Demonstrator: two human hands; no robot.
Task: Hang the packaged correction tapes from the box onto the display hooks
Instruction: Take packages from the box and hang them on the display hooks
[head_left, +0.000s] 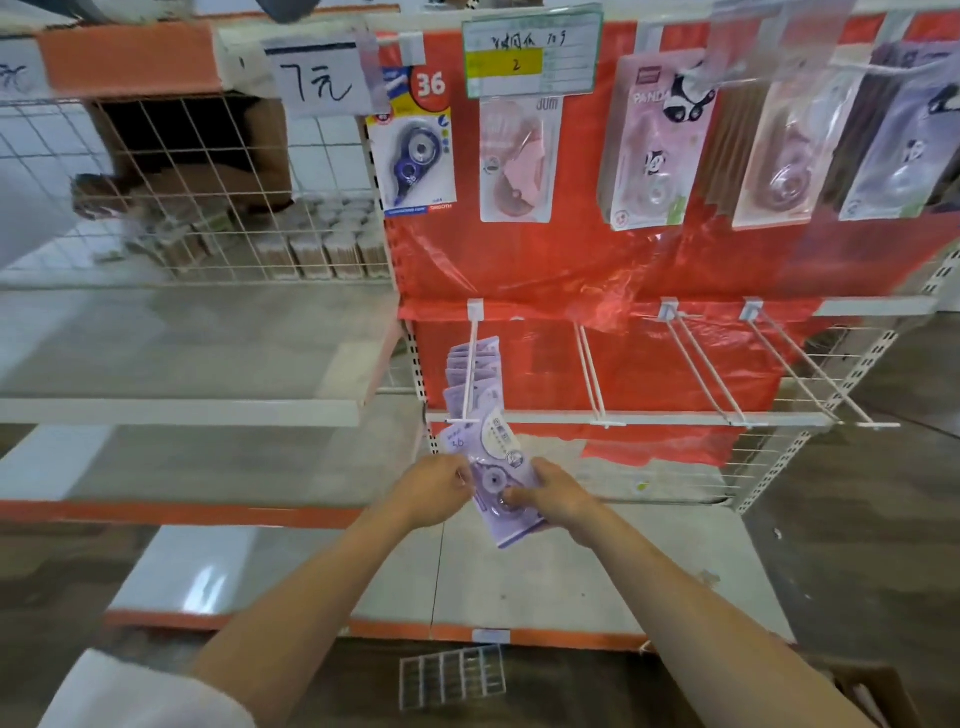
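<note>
Both hands, left hand (434, 493) and right hand (553, 496), pinch a lilac carded correction-tape pack (496, 480) just below the white wire display hook's (470, 376) tip; tilted, its hang-hole could miss.

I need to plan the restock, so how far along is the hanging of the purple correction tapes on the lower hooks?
Done: several purple packs hang on the leftmost lower hook. In hand: the left hand and right hand grip a pack just below that hook's tip. Left: three lower hooks look bare.
</note>
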